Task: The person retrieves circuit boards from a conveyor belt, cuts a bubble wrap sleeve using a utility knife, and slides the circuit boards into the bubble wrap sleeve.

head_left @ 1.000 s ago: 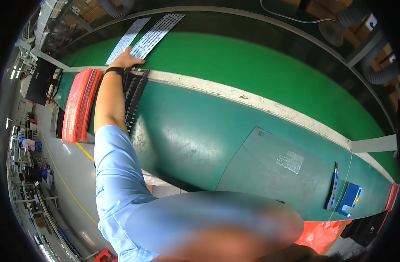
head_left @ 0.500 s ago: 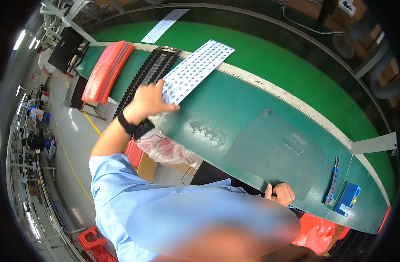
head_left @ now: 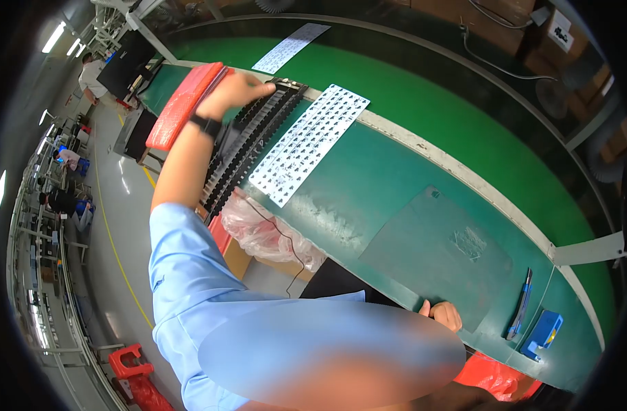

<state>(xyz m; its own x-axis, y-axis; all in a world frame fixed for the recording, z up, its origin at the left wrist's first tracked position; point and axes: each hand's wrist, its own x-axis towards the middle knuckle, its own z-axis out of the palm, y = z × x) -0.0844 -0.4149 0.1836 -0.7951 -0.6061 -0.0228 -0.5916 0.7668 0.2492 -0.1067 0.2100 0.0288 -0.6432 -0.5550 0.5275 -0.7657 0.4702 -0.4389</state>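
My left hand [head_left: 235, 92], with a dark band on its wrist, reaches to the red bubble-wrap bundle [head_left: 187, 103] at the far left of the bench. Its thumb stands apart over the black slotted rack [head_left: 259, 130], and some fingers are hidden. Right of the rack lies a white panel [head_left: 310, 144] with rows of dark marks, untouched by either hand. My right hand [head_left: 442, 315] rests with curled fingers at the near bench edge, beside a grey mat [head_left: 437, 253]. I see nothing in it.
A blue-handled cutter [head_left: 519, 305] and a blue tape dispenser [head_left: 543, 334] lie at right. Another white panel [head_left: 291, 48] lies on the green conveyor belt [head_left: 423, 130] behind the bench rail. Clear plastic bags [head_left: 265, 229] hang below the near edge. People are farther off at left.
My left hand has left the white panel and moved away to the bubble-wrap bundle. The panel lies nearer to me, beside the rack. My right hand stays at the bench edge. The view has shifted slightly.
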